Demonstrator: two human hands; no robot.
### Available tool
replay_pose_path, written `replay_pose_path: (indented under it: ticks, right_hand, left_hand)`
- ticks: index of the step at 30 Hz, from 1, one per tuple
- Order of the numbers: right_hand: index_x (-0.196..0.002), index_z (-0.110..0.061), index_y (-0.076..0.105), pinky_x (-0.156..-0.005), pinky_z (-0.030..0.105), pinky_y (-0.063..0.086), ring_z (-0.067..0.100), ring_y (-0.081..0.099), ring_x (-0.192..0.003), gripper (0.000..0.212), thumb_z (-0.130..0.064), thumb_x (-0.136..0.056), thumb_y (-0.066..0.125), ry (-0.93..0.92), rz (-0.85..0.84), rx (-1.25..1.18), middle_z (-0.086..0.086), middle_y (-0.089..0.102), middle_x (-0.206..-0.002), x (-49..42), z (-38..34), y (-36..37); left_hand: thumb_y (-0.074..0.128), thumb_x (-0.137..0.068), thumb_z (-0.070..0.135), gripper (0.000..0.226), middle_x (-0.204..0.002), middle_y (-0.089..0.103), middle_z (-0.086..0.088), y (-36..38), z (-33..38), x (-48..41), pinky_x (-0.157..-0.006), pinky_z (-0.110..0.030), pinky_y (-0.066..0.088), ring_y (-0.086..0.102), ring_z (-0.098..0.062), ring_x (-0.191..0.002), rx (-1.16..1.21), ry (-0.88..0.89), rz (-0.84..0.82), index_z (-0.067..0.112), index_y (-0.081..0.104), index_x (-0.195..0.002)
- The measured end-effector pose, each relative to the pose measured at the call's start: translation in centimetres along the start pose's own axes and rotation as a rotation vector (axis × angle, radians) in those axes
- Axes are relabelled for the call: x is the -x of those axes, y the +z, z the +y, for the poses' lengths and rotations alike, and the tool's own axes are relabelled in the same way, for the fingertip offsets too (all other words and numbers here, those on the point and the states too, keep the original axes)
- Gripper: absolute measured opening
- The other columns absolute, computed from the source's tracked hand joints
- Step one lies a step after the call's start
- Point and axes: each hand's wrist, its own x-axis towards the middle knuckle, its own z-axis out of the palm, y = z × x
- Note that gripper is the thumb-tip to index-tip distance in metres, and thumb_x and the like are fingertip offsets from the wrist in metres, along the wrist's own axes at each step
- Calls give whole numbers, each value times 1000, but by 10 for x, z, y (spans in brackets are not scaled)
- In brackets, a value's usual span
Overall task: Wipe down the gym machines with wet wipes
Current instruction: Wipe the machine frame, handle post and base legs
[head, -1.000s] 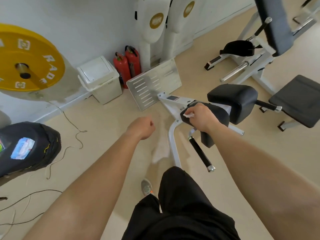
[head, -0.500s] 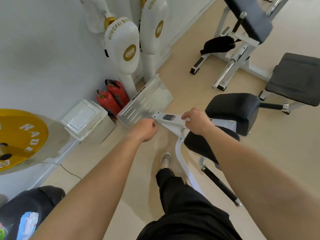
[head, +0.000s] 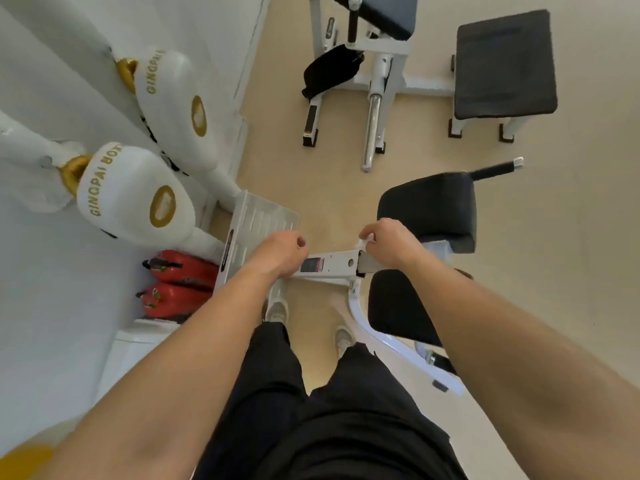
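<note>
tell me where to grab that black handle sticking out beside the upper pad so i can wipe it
Wrap the wet wipe in your right hand around the black handle's middle, coming from above. It sticks out sideways from the upper pad and its chrome cap end hangs free, so nothing blocks that approach.

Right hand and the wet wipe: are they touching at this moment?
Touching. The head view shows the right hand with its fingers curled round the white wet wipe, which pokes out under them beside the end of the machine's white frame bar.
</note>
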Motion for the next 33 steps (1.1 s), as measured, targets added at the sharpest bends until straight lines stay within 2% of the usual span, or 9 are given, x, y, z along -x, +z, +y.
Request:
replay_pose_path:
  ticks: [7,11,13,17,20,23,25,28,33]
  right_hand:
    - [-129,-21,65,-102,35,45,23,55,-121,33,-14,-100,51,240,165,-192,4,54,-137,2,20,10]
    - [-128,-21,66,-103,34,47,20,59,-116,30,-16,-101,52,394,265,-292,2,61,-132,17,28,33]
    - [-129,-20,66,-101,32,46,20,60,-115,31,-14,-101,51,455,293,-351,3,63,-132,26,27,46]
    - [-129,-20,65,-102,31,48,18,61,-112,30,-12,-101,55,487,406,-448,1,64,-127,37,21,67]
    - [-131,-23,59,-95,32,54,11,63,-97,35,-15,-97,62,466,491,-522,-4,66,-110,35,30,82]
    - [-124,-25,56,-82,23,54,7,64,-85,33,-18,-94,68,437,578,-582,-10,65,-97,29,46,96]
    - [-115,-24,59,-79,19,53,6,64,-85,25,-21,-93,70,424,652,-575,-10,65,-96,22,56,103]
    - [-105,-22,69,-81,21,55,6,64,-85,12,-25,-94,70,412,706,-553,-8,68,-95,8,75,116]
    - [-113,-21,73,-90,27,53,9,62,-98,20,-28,-97,64,495,830,-384,-3,70,-111,-10,124,132]
  left_hand:
    - [47,-100,30,31,-118,68,-4,5,30,-62,-94,-37,52,62,-23,-104,-192,208,-191,19,61,-125]
    - [48,-101,31,37,-130,62,-3,21,47,-85,-97,-37,49,59,-24,-114,-275,367,-295,19,56,-135]
    - [50,-101,33,38,-128,62,-2,27,51,-89,-93,-36,49,59,-22,-111,-255,427,-321,20,54,-136]
    - [58,-99,36,39,-111,62,5,50,57,-85,-76,-27,45,60,-15,-93,-81,506,-334,23,52,-136]
    - [61,-98,32,37,-107,64,7,77,62,-85,-78,-26,47,63,-14,-96,156,489,-344,27,55,-134]
    - [61,-98,31,21,-98,69,8,104,66,-88,-84,-35,57,67,-14,-93,376,475,-342,28,67,-119]
    - [60,-99,31,18,-95,73,6,118,71,-92,-85,-40,60,70,-13,-86,511,479,-316,24,70,-112]
    - [62,-98,30,15,-94,74,1,138,83,-105,-78,-32,61,72,-14,-86,645,487,-297,20,71,-105]
    - [73,-90,34,15,-91,72,6,177,117,-156,-76,-27,61,70,-10,-85,641,438,-163,25,68,-101]
